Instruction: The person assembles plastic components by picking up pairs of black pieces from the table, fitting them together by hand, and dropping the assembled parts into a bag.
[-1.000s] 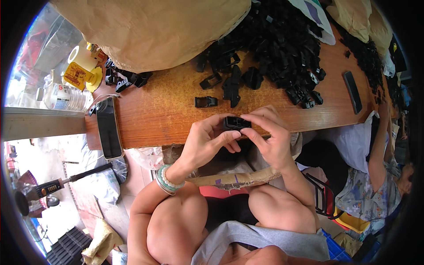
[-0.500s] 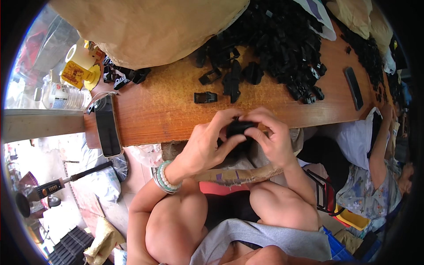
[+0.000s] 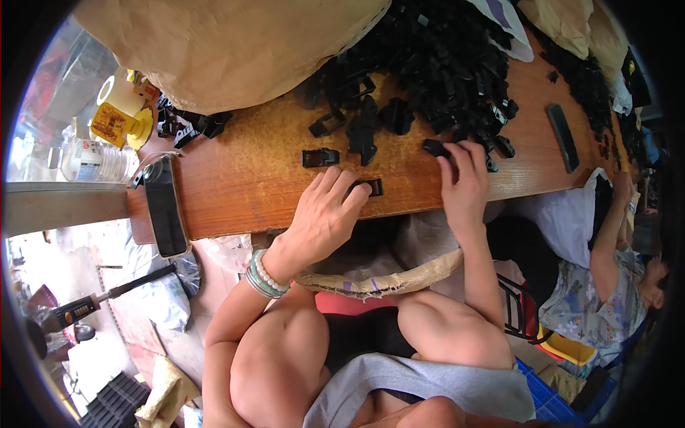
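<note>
My left hand (image 3: pixel 322 217) is at the table's front edge, its fingers curled over a small black plastic part (image 3: pixel 375 187) that lies on the wood and is partly covered by them. My right hand (image 3: pixel 467 187) reaches to the near side of the pile, thumb and fingers closed around a dark black plastic piece (image 3: pixel 434 148). Between and beyond the hands lie a black rectangular frame-like part (image 3: pixel 320 158), a longer black part (image 3: pixel 364 132) and a few others. A large heap of black plastic parts (image 3: pixel 449 71) spreads over the back of the table.
A big tan sack (image 3: pixel 235 50) bulges over the back left of the wooden table (image 3: pixel 242 171). A phone (image 3: pixel 165 207), a yellow tape holder (image 3: pixel 118 125) and a clear bottle (image 3: pixel 93 158) sit at left. An open sack (image 3: pixel 385 284) is at my lap. A person (image 3: pixel 596 278) sits at right.
My hands were together above the lap, holding a black part. Now they are apart: the left is down on a part at the table edge, the right has moved to a piece by the pile.
</note>
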The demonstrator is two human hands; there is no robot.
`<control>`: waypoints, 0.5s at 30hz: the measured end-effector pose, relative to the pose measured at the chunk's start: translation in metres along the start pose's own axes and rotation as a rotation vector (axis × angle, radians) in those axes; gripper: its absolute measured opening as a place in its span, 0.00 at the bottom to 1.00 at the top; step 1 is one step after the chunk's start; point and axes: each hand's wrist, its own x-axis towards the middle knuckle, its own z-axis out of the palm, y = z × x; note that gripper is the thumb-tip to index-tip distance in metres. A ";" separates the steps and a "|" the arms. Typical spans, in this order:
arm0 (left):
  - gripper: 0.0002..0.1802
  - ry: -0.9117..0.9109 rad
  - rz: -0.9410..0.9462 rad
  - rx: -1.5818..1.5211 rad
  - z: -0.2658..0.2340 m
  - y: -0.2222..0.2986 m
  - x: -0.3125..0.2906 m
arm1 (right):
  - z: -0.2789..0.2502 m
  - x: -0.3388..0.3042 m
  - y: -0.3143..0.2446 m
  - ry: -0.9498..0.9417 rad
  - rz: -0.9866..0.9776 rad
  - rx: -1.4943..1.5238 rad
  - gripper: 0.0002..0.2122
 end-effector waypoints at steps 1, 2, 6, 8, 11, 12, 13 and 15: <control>0.15 -0.005 -0.001 0.003 0.001 0.001 0.000 | 0.003 0.000 -0.005 -0.014 -0.020 0.024 0.10; 0.14 0.068 -0.069 -0.166 0.001 0.003 0.000 | 0.005 0.001 -0.008 -0.027 -0.041 0.049 0.11; 0.11 0.119 -0.353 -0.640 -0.015 0.007 0.003 | 0.002 0.000 -0.013 0.005 -0.066 -0.051 0.12; 0.13 0.052 -0.438 -0.778 -0.019 0.003 0.002 | -0.001 -0.004 -0.015 -0.035 -0.080 -0.066 0.11; 0.20 -0.015 -0.662 -1.194 -0.024 0.010 0.006 | -0.010 -0.008 -0.030 -0.300 0.565 0.745 0.10; 0.20 -0.012 -0.664 -1.193 -0.024 0.012 0.006 | -0.012 -0.008 -0.034 -0.303 0.564 0.746 0.10; 0.20 0.004 -0.695 -1.135 -0.024 0.016 0.008 | -0.013 -0.007 -0.036 -0.322 0.564 0.943 0.10; 0.20 -0.059 -0.764 -1.099 -0.028 0.016 0.008 | -0.009 -0.005 -0.046 -0.297 0.443 1.249 0.10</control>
